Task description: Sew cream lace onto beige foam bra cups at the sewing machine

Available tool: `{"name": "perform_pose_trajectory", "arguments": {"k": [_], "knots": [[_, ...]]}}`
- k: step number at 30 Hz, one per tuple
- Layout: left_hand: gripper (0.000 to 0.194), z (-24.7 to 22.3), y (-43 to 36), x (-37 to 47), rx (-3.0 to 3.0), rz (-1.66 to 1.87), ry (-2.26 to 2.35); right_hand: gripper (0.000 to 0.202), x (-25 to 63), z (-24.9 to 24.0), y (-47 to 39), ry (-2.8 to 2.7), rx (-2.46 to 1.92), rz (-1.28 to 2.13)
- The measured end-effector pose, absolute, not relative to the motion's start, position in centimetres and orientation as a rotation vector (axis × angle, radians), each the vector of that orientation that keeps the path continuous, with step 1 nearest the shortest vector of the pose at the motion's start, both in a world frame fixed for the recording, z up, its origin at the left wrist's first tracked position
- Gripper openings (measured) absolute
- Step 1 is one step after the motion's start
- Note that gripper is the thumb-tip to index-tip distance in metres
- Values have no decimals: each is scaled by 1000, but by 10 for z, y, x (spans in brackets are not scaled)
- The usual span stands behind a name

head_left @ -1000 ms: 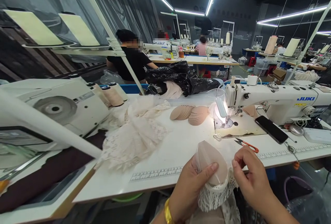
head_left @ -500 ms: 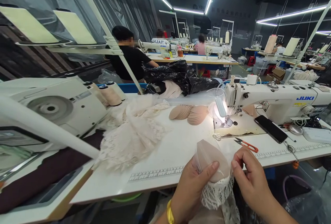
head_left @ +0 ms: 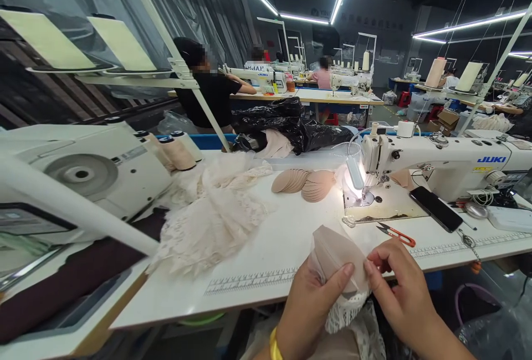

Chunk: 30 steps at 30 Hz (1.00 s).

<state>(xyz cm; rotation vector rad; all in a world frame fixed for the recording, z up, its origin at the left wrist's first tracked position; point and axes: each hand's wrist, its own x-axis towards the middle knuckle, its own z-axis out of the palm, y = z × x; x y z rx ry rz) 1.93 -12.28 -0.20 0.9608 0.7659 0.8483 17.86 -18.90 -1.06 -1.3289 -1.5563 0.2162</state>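
Beige fabric piece (head_left: 338, 252) with sheer layers and white fringed lace (head_left: 344, 311) is held over the table's front edge. My left hand (head_left: 310, 299) grips it from the left, thumb pressed on top. At its right edge, my right hand (head_left: 394, 279) pinches the sheer material between thumb and fingers. Lace cloth hangs below, partly hidden by the hands. Beyond them stands a white sewing machine (head_left: 436, 155) with its lamp lit. Orange-handled snips (head_left: 397, 234) lie just past my right hand.
Cream lace fabric (head_left: 208, 216) is heaped at left on the white table (head_left: 286, 238). Two fanned stacks of beige pads (head_left: 318, 185) lie near the machine. A black phone (head_left: 435, 209) rests at right. Thread cones (head_left: 177, 152) stand at left; people sit at machines behind.
My right hand has moved slightly left, closer to my left hand, and the fabric is turned a little. In the background, the person in black has raised an arm onto the table.
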Motion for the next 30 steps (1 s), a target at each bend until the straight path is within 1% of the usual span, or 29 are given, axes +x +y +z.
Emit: {"name": "perform_pose_trajectory", "arguments": {"k": [3, 6, 12, 15, 18, 21, 24, 30], "knots": [[51, -4, -124, 18, 1019, 860, 767, 14, 177, -9, -186, -1567, -1349, 187], [52, -8, -123, 17, 1051, 857, 770, 17, 178, -10, -184, -1490, -1389, 246], [57, -7, -121, 19, 1043, 850, 767, 13, 184, -11, -186, -1448, -1382, 233], [59, -4, -121, 20, 1017, 843, 769, 5, 188, -9, -191, -1504, -1341, 319], [58, -7, -121, 21, 1009, 834, 770, 12, 190, -8, -194, -1538, -1378, 424], [56, -12, -120, 21, 1002, 829, 754, 9, 189, -9, -194, -1576, -1399, 468], [56, -12, -120, 20, 991, 823, 737, 18, 185, -10, -190, -1624, -1384, 351], [49, -2, -123, 20, 1055, 797, 739, 19, 183, -13, -172, -1767, -1361, -263]]}}
